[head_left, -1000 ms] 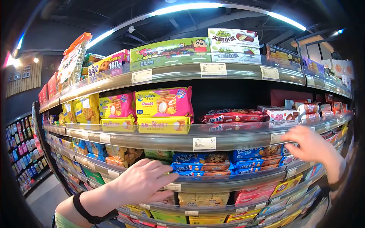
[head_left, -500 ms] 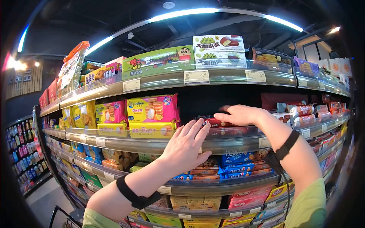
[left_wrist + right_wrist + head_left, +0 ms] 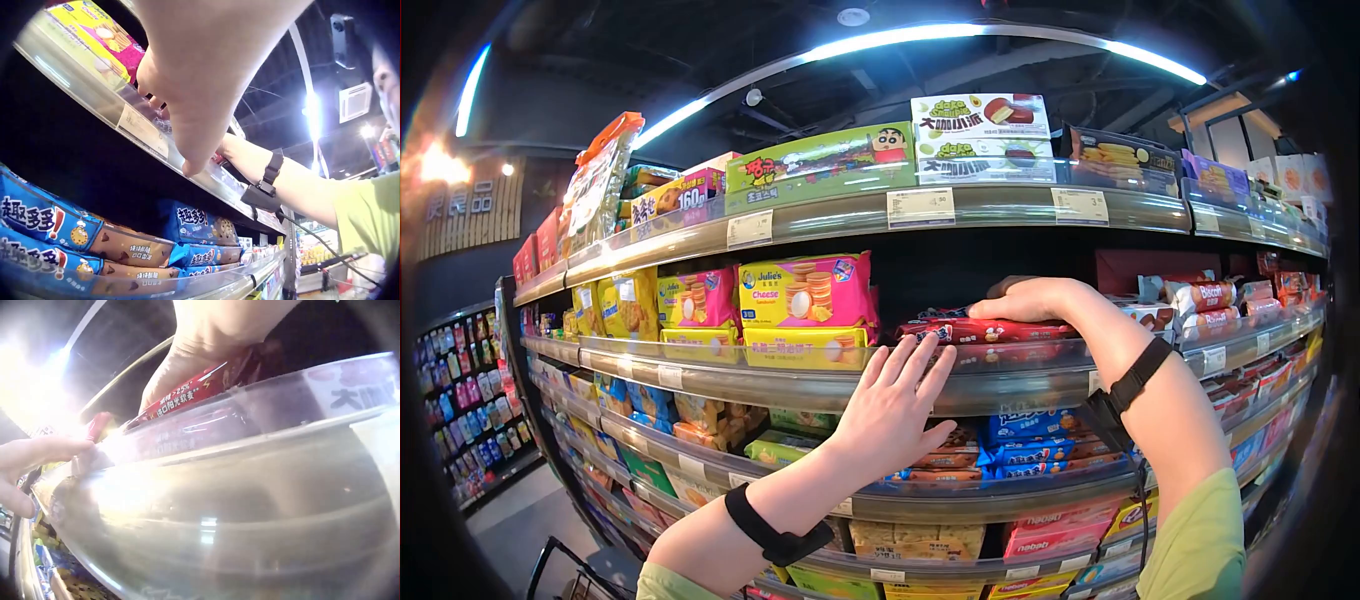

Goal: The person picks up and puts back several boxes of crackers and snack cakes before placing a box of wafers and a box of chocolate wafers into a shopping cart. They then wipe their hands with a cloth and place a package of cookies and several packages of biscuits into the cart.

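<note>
A red cookie pack (image 3: 1022,330) lies on the middle shelf, behind its clear front lip. My right hand (image 3: 1040,297) reaches over that lip and rests on top of the pack, palm down; the far side of its fingers is hidden. In the right wrist view, the pack (image 3: 178,399) shows white lettering below the hand. My left hand (image 3: 890,405) is against the shelf front, fingers straight and spread, fingertips at the lip near the pack's left end. Left of it stand yellow and pink Julie's cheese sandwich packs (image 3: 805,290).
Blue cookie packs (image 3: 1030,455) fill the shelf below. A green box (image 3: 820,165) and white boxes (image 3: 985,115) stand on the upper shelf, above my hands. Biscuit rolls (image 3: 1205,297) lie to the right. A dark cart (image 3: 565,570) shows at the lower left.
My right hand has swung in from the right, over the lip and down onto the red pack. The left hand has risen from the lower shelf to the middle shelf's front.
</note>
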The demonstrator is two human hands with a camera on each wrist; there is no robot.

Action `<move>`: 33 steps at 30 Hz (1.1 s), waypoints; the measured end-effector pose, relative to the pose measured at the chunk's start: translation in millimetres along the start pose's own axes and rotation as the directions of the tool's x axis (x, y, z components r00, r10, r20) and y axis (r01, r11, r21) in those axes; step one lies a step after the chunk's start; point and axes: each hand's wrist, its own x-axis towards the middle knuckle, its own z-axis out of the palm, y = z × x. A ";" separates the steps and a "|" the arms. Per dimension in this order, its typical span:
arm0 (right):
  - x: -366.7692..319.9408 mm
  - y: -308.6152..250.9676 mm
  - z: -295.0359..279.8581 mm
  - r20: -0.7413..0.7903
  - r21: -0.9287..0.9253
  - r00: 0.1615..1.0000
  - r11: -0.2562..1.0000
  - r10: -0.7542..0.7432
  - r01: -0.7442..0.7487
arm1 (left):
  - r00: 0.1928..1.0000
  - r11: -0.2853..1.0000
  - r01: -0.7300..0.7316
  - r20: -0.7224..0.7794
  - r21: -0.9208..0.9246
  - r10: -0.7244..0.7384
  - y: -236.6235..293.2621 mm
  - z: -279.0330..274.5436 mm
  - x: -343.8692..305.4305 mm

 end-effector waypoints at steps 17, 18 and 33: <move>-26.8 -18.5 0.4 -0.286 -0.261 0.951 0.965 -0.118 0.041 | 0.998 0.995 0.023 -0.057 -0.096 -0.029 3.4 4.7 -13.1; -32.1 -24.0 1.5 -0.319 -0.263 0.942 0.965 -0.102 0.015 | 0.998 0.995 0.027 -0.054 -0.101 -0.032 2.9 5.7 -14.3; -55.6 -16.7 48.6 -0.761 -0.607 0.197 0.786 -0.618 0.118 | 0.959 0.939 0.039 -0.250 -0.343 -0.131 18.8 9.9 -19.3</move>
